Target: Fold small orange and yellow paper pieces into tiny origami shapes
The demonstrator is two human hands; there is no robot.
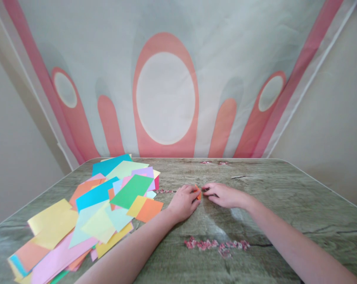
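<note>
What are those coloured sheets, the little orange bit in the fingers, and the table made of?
Coloured sheets: thin matte paper, seemingly; they lie flat with crisp edges. Orange bit, pinched by the left hand: likely the same paper, folded small. Table: a glossy wood-grain surface with printed flowers, perhaps laminate or vinyl.

Just two bare hands here, left hand [183, 203] and right hand [224, 195], with bare forearms [131, 252] showing all the way to the bottom edge. Fingers are too small to make out detail.
</note>
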